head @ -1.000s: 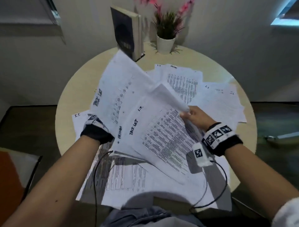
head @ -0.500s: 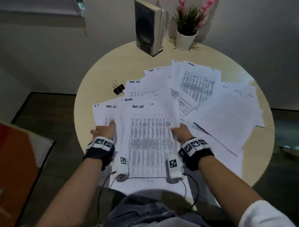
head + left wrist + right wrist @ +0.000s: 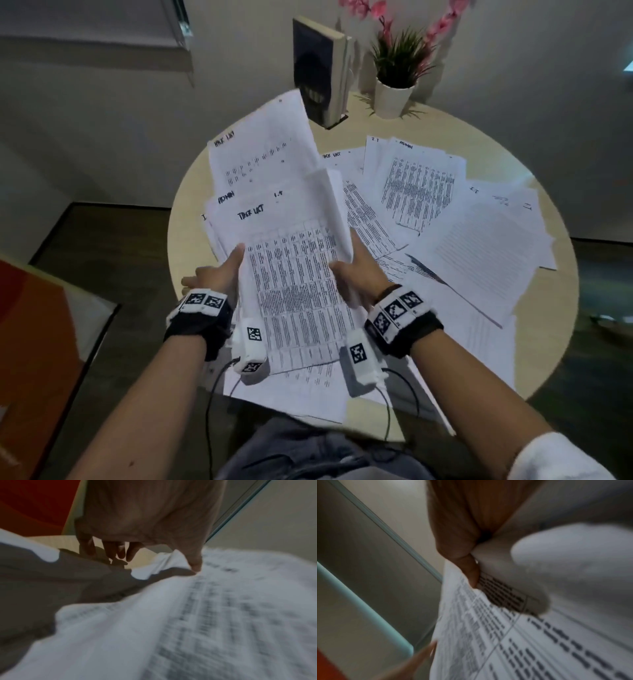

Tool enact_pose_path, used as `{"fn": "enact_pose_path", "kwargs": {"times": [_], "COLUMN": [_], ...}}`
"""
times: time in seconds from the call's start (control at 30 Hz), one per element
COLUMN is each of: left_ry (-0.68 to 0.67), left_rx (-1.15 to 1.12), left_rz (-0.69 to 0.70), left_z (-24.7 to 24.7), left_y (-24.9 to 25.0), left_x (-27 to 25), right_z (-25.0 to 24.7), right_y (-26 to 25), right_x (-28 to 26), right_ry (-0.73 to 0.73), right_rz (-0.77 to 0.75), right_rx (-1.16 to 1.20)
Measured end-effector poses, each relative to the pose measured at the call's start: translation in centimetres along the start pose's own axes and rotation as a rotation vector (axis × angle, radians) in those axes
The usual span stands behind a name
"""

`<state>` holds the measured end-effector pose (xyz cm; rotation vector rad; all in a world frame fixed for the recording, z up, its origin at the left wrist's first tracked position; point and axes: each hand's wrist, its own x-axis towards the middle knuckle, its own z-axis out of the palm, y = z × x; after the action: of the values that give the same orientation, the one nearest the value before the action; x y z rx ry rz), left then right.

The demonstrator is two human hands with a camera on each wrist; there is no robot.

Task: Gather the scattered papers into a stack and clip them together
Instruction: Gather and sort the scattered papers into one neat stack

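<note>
I hold a loose bundle of printed papers (image 3: 291, 274) tilted up above the round table (image 3: 561, 308). My left hand (image 3: 219, 274) grips its left edge with the thumb (image 3: 195, 563) on top; the other fingers (image 3: 111, 550) hang past the edge. My right hand (image 3: 356, 274) pinches the right edge, thumb (image 3: 471, 573) on the printed face. The top sheet reads "TASK LIST". More sheets lie spread on the table's right half (image 3: 479, 260) and under the bundle near me (image 3: 308, 390). No clip shows in any view.
A dark book (image 3: 318, 72) stands upright at the table's far edge, next to a white pot with a pink-flowered plant (image 3: 394, 96). An orange object (image 3: 30, 342) sits low at my left. Both wrist views are blurred.
Half a second ago both hands rested on the papers lying flat on the table. Now they have lifted the bundle, and it hides the black binder clip at the table's left.
</note>
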<state>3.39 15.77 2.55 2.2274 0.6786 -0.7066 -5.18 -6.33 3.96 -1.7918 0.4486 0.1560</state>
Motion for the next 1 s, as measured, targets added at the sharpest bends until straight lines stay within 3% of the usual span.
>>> {"fn": "enact_pose_path", "kwargs": {"times": [0.07, 0.17, 0.23, 0.27, 0.33, 0.4, 0.5, 0.6, 0.73, 0.9, 1.0], "left_ry": [-0.085, -0.402, -0.496, -0.506, -0.461, -0.318, -0.119, -0.150, -0.201, -0.384, -0.399], "left_rx": [-0.091, -0.440, -0.469, -0.395, -0.267, -0.312, -0.482, -0.723, -0.681, -0.666, -0.570], "left_rz": [0.116, 0.257, 0.367, 0.447, 0.586, 0.668, 0.914, 1.094, 1.150, 1.034, 0.941], "left_z": [-0.3, 0.2, 1.1, 2.0, 3.8, 4.1, 1.7, -1.1, -1.9, 0.5, 2.1], "left_y": [0.3, 1.2, 2.6, 3.2, 4.5, 6.0, 9.5, 12.7, 12.4, 8.2, 7.5], "left_x": [0.4, -1.3, -3.2, -4.4, -6.1, -7.6, -10.8, -14.6, -15.1, -11.5, -9.8], "right_z": [-2.7, -5.6, -5.9, -5.5, -4.7, -5.1, -7.8, -10.4, -10.8, -8.4, -7.0], "right_y": [-0.8, -0.9, -0.5, 0.0, 0.4, -0.7, -4.6, -8.8, -8.7, -4.2, -3.5], "right_x": [-1.3, -2.4, -3.0, -3.2, -3.6, -4.2, -5.4, -7.1, -8.2, -8.5, -7.2], "right_ry": [0.006, 0.093, 0.084, 0.069, 0.164, 0.376, 0.678, 0.789, 0.727, 0.528, 0.518], "right_rz": [-0.060, -0.011, 0.071, 0.108, 0.143, 0.087, -0.209, -0.442, -0.487, -0.451, -0.333], "right_rx": [0.067, 0.317, 0.411, 0.347, 0.142, 0.081, 0.056, 0.254, 0.335, 0.530, 0.466]}}
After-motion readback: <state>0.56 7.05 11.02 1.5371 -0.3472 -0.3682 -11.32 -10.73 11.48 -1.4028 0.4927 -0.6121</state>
